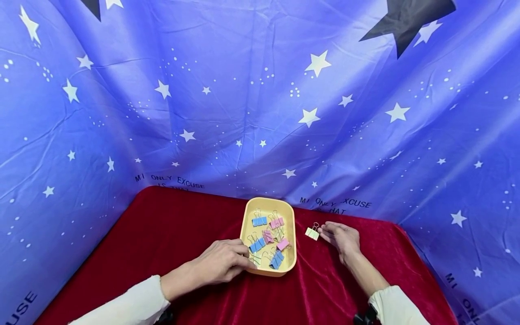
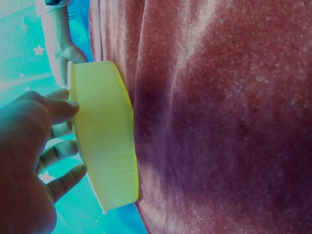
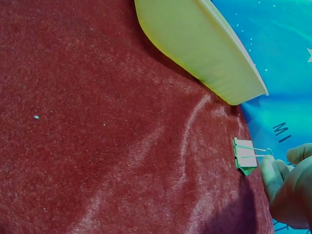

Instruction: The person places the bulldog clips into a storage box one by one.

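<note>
Blue star-printed cloth (image 1: 260, 90) hung crumpled behind and to both sides of where I worked, with some dark lettering near its lower folds. Below it lay the red velvet tabletop (image 1: 170, 234), soft and napped, catching light in streaks. On it sat a yellow tray (image 1: 289, 212), a smooth rounded rectangle of what looked like plastic, its long axis running away from me. Inside lay several blue and pink binder clips (image 1: 257, 244) with wire handles, loosely scattered.

My left hand (image 1: 221, 261) rested against the near left edge of the tray, fingers (image 2: 61, 109) loosely spread over the rim and wall, steadying rather than gripping; nothing was pinched in it. My right hand (image 1: 342, 238) lay on the velvet to the right of the tray, fingers extended toward a pale green binder clip (image 1: 312, 233).

That clip sat on the cloth just beside the tray's right wall, between the tray and my right fingertips (image 3: 273, 168), clearly nearer the right hand than the left. From the right wrist view its folded body lay flat and its wire handles pointed back toward my fingers, which met those loops or nearly so; I could not tell whether they had closed on them. The tray lay directly to the clip's left.
</note>
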`<state>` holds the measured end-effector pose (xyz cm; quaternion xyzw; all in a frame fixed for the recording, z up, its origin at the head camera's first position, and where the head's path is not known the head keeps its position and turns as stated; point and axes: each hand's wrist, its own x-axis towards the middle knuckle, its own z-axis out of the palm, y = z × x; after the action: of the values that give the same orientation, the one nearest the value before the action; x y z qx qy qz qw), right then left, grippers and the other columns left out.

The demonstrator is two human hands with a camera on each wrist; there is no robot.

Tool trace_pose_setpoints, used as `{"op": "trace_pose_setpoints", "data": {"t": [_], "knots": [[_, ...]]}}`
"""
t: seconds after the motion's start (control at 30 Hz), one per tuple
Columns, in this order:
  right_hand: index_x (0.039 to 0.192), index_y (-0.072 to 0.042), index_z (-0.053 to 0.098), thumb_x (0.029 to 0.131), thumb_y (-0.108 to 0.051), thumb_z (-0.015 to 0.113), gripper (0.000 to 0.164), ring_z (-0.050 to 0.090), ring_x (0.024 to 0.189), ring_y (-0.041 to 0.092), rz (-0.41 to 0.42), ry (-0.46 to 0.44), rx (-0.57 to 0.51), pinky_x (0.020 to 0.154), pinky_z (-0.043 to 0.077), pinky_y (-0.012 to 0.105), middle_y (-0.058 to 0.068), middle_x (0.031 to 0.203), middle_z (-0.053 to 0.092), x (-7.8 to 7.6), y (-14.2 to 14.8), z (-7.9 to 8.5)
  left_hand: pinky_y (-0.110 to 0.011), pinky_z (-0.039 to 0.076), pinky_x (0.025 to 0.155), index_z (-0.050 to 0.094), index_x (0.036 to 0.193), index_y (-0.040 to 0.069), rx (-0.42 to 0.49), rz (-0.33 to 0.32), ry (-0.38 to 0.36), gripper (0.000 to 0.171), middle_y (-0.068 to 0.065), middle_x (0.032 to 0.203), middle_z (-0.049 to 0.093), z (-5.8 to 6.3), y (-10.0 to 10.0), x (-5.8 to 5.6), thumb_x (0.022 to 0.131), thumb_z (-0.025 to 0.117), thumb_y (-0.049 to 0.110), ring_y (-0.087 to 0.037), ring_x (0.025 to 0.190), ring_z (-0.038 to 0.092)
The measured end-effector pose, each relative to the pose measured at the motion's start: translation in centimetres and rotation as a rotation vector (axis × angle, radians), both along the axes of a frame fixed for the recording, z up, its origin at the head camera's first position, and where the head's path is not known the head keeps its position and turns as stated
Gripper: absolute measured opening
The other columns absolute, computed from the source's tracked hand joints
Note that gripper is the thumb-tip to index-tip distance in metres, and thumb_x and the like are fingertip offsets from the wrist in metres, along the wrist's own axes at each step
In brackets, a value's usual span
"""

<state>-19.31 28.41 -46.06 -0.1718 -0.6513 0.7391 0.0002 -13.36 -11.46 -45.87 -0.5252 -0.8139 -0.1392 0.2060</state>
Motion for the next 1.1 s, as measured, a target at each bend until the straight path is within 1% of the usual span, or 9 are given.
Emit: {"op": "trace_pose_setpoints", "data": {"t": [0.1,0.23,0.37,0.53,0.67,0.73,0.8,0.97,1.1], "knots": [[0.141,0.013,0.062,0.103,0.010,0.065,0.038,0.086,0.085,0.008,0.000,0.004,0.017,0.088,0.068,0.026,-0.002,0.092,0.085,-0.1,-0.1,-0.1,-0.016,0.052,0.076,0.090,0.109,0.034,-0.003,0.001,0.006,0.032,0.016,0.090,0.066,0.0,0.0,0.0,0.086,0.091,0.012,-0.004,0.092,0.063],[0.148,0.017,0.055,0.103,0.010,0.064,0.046,0.085,0.085,0.007,-0.001,0.010,0.043,0.089,0.068,0.026,-0.003,0.092,0.084,-0.3,-0.2,-0.4,-0.017,0.053,0.078,0.090,0.110,0.034,-0.003,-0.001,0.006,0.032,0.016,0.092,0.067,0.0,0.0,0.0,0.087,0.091,0.013,-0.003,0.093,0.064],[0.149,0.019,0.053,0.102,0.009,0.068,0.051,0.085,0.084,0.006,0.000,0.025,0.071,0.090,0.068,0.027,-0.003,0.088,0.084,-0.4,-0.4,-0.6,-0.017,0.054,0.078,0.090,0.110,0.034,-0.001,-0.002,0.006,0.032,0.016,0.092,0.067,0.1,0.0,0.1,0.087,0.091,0.012,-0.003,0.094,0.064],[0.151,0.021,0.049,0.097,0.009,0.077,0.062,0.085,0.088,0.004,0.020,0.036,0.085,0.094,0.067,0.028,0.002,0.092,0.087,-0.5,-0.8,-0.6,-0.017,0.054,0.078,0.090,0.110,0.034,-0.003,0.004,0.005,0.032,0.016,0.092,0.067,0.2,0.0,0.1,0.087,0.091,0.013,-0.003,0.094,0.064],[0.153,0.021,0.047,0.096,0.008,0.078,0.066,0.084,0.087,0.003,0.034,0.030,0.100,0.094,0.067,0.027,0.008,0.099,0.087,-0.7,-1.0,-0.4,-0.018,0.054,0.078,0.090,0.111,0.035,-0.011,0.012,0.005,0.033,0.016,0.092,0.067,0.0,0.0,0.1,0.087,0.091,0.013,-0.003,0.094,0.064],[0.154,0.022,0.047,0.097,0.007,0.079,0.067,0.084,0.084,0.002,0.039,0.024,0.116,0.092,0.067,0.026,0.009,0.100,0.087,-0.9,-1.1,-0.4,-0.017,0.053,0.077,0.090,0.111,0.035,-0.012,0.014,0.002,0.033,0.016,0.091,0.066,0.0,-0.1,0.1,0.087,0.091,0.013,-0.004,0.094,0.064],[0.154,0.022,0.048,0.097,0.005,0.079,0.067,0.083,0.082,0.002,0.044,0.018,0.134,0.090,0.067,0.026,0.007,0.098,0.087,-1.1,-1.1,-0.4,-0.017,0.053,0.076,0.090,0.111,0.035,-0.014,0.015,0.001,0.033,0.016,0.091,0.066,-0.1,-0.1,0.1,0.086,0.091,0.013,-0.004,0.093,0.064],[0.150,0.021,0.054,0.097,0.001,0.082,0.064,0.082,0.077,0.001,0.039,0.004,0.205,0.084,0.068,0.025,-0.003,0.087,0.084,-1.5,-1.0,-0.4,-0.017,0.052,0.075,0.090,0.110,0.035,-0.015,0.013,0.007,0.034,0.017,0.091,0.067,0.0,-0.1,0.1,0.085,0.091,0.013,-0.004,0.093,0.064],[0.148,0.020,0.057,0.096,-0.005,0.086,0.064,0.080,0.074,-0.002,0.045,-0.001,0.280,0.080,0.067,0.023,-0.006,0.086,0.084,-1.8,-0.9,-0.7,-0.017,0.053,0.077,0.090,0.110,0.035,-0.013,0.013,-0.001,0.032,0.017,0.092,0.067,0.0,0.0,0.1,0.087,0.091,0.013,-0.004,0.095,0.065]]}}
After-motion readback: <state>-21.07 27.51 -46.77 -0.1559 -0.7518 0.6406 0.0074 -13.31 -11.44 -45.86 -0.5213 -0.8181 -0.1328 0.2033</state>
